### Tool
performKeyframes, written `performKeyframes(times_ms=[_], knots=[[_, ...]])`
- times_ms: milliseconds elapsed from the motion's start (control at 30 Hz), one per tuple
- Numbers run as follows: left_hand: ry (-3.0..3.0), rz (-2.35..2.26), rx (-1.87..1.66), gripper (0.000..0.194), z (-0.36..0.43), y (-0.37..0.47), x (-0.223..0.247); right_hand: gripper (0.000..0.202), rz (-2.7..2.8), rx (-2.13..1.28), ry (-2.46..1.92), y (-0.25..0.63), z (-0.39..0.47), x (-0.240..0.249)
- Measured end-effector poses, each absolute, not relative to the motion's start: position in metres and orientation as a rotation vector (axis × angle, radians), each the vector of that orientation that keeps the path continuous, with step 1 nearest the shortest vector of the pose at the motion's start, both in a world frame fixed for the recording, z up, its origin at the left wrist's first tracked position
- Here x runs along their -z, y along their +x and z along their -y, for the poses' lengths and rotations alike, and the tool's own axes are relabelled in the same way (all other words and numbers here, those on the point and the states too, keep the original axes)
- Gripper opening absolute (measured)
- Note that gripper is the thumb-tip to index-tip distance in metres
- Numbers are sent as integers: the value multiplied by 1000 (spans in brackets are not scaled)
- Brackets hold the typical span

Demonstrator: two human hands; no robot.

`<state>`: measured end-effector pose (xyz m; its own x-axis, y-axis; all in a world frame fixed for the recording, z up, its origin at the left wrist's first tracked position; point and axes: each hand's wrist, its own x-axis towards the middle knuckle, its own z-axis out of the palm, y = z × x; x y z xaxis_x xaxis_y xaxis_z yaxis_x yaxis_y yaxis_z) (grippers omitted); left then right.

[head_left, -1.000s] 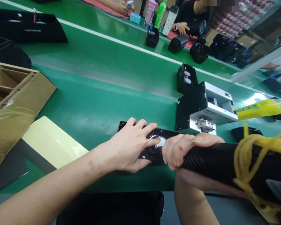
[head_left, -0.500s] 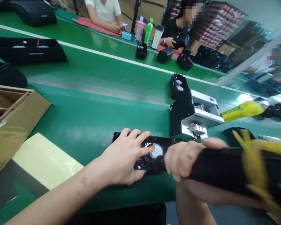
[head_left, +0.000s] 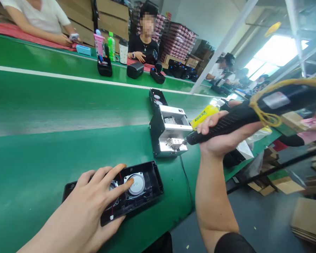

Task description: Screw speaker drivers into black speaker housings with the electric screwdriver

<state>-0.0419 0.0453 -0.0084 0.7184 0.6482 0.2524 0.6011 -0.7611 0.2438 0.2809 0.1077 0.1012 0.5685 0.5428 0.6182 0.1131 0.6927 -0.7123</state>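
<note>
My left hand [head_left: 100,191] lies across a black speaker housing [head_left: 151,181] on the green bench, thumb along its near side and fingers over the top. Its index fingertip rests on a round silver speaker driver [head_left: 136,184]; a second driver is partly hidden under the fingers. My right hand [head_left: 221,133] is wrapped round a black electric screwdriver [head_left: 226,121], held tilted with a yellow cord tied about it. The screwdriver's tip is at the front of a silver and black screw feeder [head_left: 175,128]; whether a screw is on the tip is too small to tell.
Behind the screw feeder stands another housing with drivers [head_left: 158,95]. A yellow bag [head_left: 205,115] lies to the feeder's right. A black cable [head_left: 185,179] runs toward the bench's near edge. Across the bench sit two people, with bottles [head_left: 111,45] and speaker parts [head_left: 104,66] before them.
My right hand has lifted the screwdriver from the housing over to the screw feeder. My left hand stays on the housing. The view has swung to the right.
</note>
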Motion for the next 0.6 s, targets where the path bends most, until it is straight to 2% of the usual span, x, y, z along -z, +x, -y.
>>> performKeyframes(times_ms=[600], knots=[[2793, -1015, -467, 62, -46, -43, 6, 62, 1028, -276, -731, 284, -107, -77]])
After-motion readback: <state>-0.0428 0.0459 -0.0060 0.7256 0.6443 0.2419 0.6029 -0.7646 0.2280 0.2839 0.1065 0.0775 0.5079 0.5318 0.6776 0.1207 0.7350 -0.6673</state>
